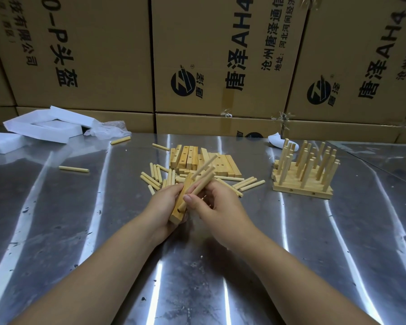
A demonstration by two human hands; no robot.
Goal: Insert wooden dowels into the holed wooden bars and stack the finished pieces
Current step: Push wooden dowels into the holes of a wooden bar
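My left hand [165,202] grips a holed wooden bar [179,208] above the middle of the metal table, its near end pointing toward me. Two dowels stand in the bar's far holes. My right hand [217,204] pinches a third dowel [201,186], whose lower end sits at the bar's near hole. Behind my hands lie a heap of loose dowels [157,178] and a pile of empty holed bars [185,158]. To the right stands a stack of finished pieces [302,186] with several upright dowels.
The metal table [80,219] is scratched and shiny. Stray dowels lie at the left [73,169] and back [120,140]. White foam pieces [45,127] and a plastic bag occupy the back left corner. Cardboard boxes [211,55] wall off the far edge.
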